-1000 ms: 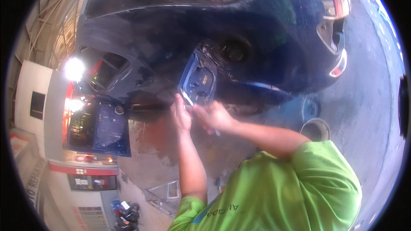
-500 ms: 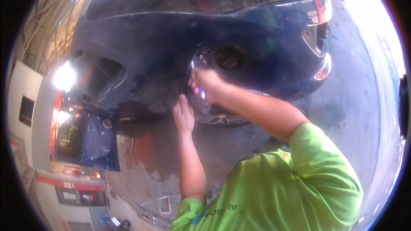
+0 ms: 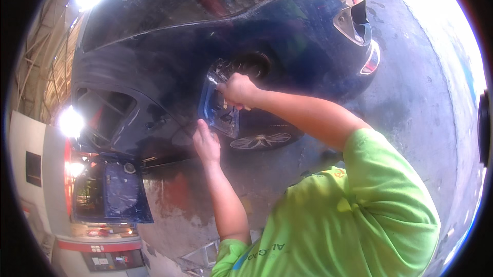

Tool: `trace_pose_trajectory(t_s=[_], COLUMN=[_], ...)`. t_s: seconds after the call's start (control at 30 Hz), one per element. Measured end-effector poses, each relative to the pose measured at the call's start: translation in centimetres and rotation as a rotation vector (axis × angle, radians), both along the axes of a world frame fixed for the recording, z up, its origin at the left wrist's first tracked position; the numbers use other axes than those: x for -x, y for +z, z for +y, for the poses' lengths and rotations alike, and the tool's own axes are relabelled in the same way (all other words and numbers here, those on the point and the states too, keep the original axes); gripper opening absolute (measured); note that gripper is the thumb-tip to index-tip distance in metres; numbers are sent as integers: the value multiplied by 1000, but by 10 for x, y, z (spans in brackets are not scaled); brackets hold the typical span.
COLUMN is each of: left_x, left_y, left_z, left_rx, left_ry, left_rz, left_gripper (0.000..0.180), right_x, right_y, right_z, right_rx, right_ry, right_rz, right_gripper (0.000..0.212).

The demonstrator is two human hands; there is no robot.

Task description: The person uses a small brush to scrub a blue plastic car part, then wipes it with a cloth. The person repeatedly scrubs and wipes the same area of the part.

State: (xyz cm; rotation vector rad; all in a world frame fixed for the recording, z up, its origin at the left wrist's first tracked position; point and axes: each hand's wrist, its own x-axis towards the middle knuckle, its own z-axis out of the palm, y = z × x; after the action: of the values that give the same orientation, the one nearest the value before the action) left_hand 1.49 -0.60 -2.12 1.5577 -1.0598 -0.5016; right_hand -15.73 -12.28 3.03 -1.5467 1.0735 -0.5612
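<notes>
A dark blue car [image 3: 169,66] lies before me. A glossy dark blue, flap-like panel [image 3: 206,100] with a clear, shiny surface stands out beside a round dark recess [image 3: 255,65] in the car's side. My right hand [image 3: 239,91] is closed in a fist over the panel's upper right part; what is in it is hidden by the fingers. At the panel's lower left edge, my left hand [image 3: 207,144] reaches up with fingers stretched out, the tips touching or very near the edge.
Below the panel is a silver-spoked wheel [image 3: 261,141]. An open car door [image 3: 110,189] stands at the left, near bright lamps. The tail light [image 3: 371,59] is at the car's right end. A pale frame [image 3: 203,256] lies on the worn floor [image 3: 177,202].
My view has shifted, so the car and both hands appear further left. The right hand has moved off the panel's left edge, baring more of its blue surface. My left hand stays at the lower edge.
</notes>
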Motion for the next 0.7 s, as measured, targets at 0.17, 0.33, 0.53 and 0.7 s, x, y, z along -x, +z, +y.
trace_pose_trajectory(t_s=[0.17,0.33,0.53,0.7], left_x=[0,5,15,23], left_y=[2,0,3,5], left_z=[-3,1,2,-1], left_rx=[72,-11,-17,-31], left_ry=[96,103,114,162], left_rz=[29,-22,-32,-73], left_gripper=[56,54,53,54], right_x=[-11,-47,-74,-66], right_y=[-15,-24,-23,-15], right_z=[15,-38,-53,-50], right_rx=[-123,-710,-813,-826], right_ry=[87,-149,-102,-175], right_rz=[-340,-740,-836,-876], right_gripper=[46,33,27,27])
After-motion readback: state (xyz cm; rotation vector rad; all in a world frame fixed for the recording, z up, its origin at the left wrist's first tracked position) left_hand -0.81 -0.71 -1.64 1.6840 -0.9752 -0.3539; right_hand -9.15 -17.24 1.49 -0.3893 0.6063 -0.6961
